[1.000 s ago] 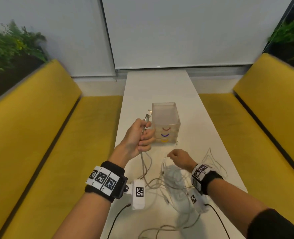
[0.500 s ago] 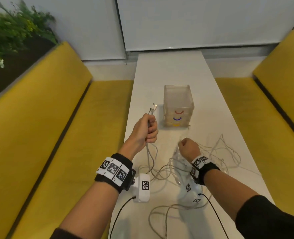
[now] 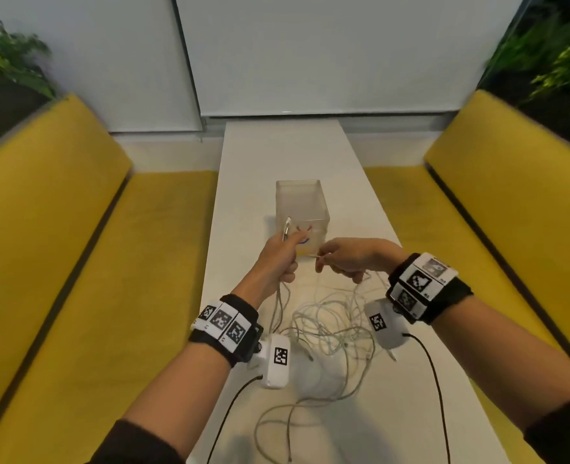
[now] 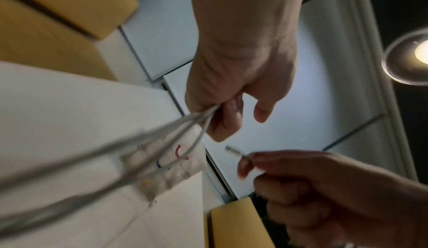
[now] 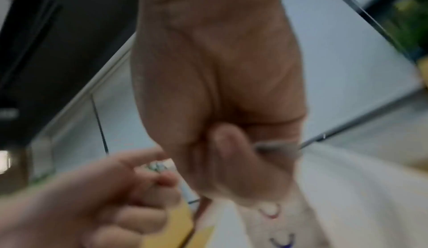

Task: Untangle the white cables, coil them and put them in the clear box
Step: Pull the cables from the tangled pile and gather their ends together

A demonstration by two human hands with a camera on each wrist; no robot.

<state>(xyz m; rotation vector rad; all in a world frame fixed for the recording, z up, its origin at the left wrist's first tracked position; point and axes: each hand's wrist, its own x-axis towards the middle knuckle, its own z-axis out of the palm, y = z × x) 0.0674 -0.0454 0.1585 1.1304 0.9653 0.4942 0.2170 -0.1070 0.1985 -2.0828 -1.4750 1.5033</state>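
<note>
Cables (image 3: 327,326): tangled on table, near of box (image 3: 302,209).
Left hand (image 3: 278,259): fist grips several strands.
Right hand (image 3: 350,257): pinches one plug end.
Left wrist view: plug tip (image 4: 232,150) shows.
Table (image 3: 283,149): white, between yellow benches (image 3: 76,262).

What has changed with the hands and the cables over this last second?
The right hand has come up off the cable tangle on the table and now pinches a cable end, lifted close beside the left hand. The left hand still grips its cable strands with a plug sticking up. The clear box stays in place, with no cable visible inside.
</note>
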